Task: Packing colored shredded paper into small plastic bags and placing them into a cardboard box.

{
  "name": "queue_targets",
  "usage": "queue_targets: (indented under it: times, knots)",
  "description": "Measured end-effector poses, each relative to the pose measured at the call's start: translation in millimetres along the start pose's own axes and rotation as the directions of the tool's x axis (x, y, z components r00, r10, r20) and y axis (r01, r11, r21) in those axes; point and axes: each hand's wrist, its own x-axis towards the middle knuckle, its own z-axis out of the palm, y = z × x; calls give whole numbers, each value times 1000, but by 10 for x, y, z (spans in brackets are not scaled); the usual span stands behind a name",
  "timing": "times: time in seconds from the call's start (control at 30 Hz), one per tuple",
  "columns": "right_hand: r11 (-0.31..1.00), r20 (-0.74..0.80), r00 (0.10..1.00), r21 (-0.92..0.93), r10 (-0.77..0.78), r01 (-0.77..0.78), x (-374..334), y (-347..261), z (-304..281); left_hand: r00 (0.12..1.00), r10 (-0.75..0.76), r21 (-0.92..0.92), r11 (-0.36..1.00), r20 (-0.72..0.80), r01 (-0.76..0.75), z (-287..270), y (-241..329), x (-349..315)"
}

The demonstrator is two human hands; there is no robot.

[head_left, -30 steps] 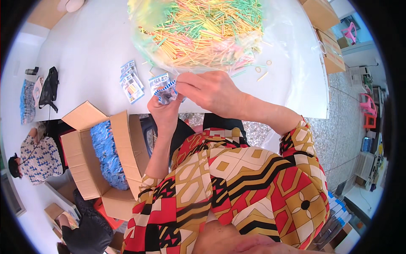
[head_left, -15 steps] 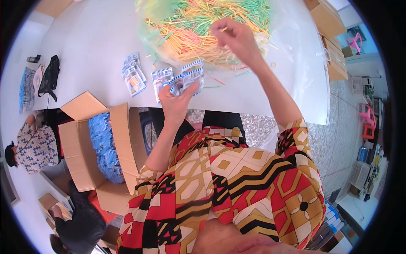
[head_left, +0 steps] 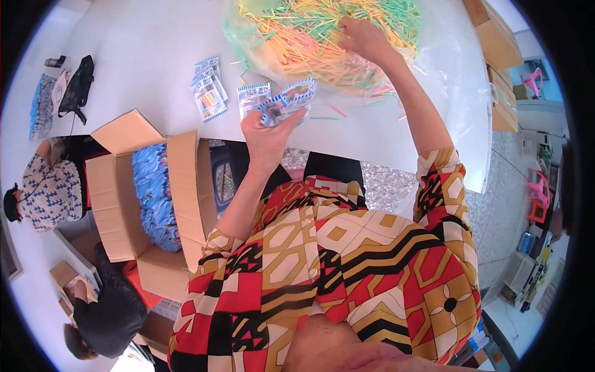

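above the near part of the white table [head_left: 145,87], we find the small clear packet [head_left: 286,105], its blue-and-white striped edge bowed into a loop. the left hand [head_left: 268,137] has it grasped, thumb on one side and fingers on the other. just left of it we log a second packet [head_left: 253,98] lying flat, and farther left a small overlapping group of packets [head_left: 209,93] of the same kind.

beyond, the right hand [head_left: 365,41] reaches into the heap of thin sticks [head_left: 297,46], yellow, green, orange and pink. its fingers are curled with the tips drawn together (whether a stick is pinched between them, we cannot tell). the heap sits in a spread translucent plastic bag [head_left: 238,37]; a few loose sticks [head_left: 338,111] lie on the table near its close edge.

below the table edge, at left, we record an open cardboard box [head_left: 189,198] with blue contents [head_left: 155,198], single pieces hard to make out. farther left: a black bag [head_left: 77,90] on the table, a co-worker in a patterned top [head_left: 52,192], another in black [head_left: 114,310].
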Motion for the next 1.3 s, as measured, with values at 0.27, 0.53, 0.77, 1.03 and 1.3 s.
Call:
queue_targets:
  times: [0.27, 0.53, 0.77, 1.03, 1.3]
  knots:
    - [997, 74, 995, 46, 64, -68, 19, -40, -43, 1000, -24, -106, 994, 3, 24, -20, 4, -27]
    - [988, -41, 999, 151, 17, -11, -42, -31, 108, 998, -53, -113, 992, 22, 55, -6, 37, -26]
    - [928, -180, 966, 356, 186, -112, -130, -58, 249, 996, -88, -106, 990, 31, 90, -12, 83, -29]
    - [572, -791, 611, 507, 12, 645, 62, 217, 381, 996, -73, -106, 991, 45, 77, -5, 71, -45]
    - [-269, 174, 776, 963, 606, -6, 59, -77, -216, 997, -29, -80, 996, 68, 34, -50, 39, -105]
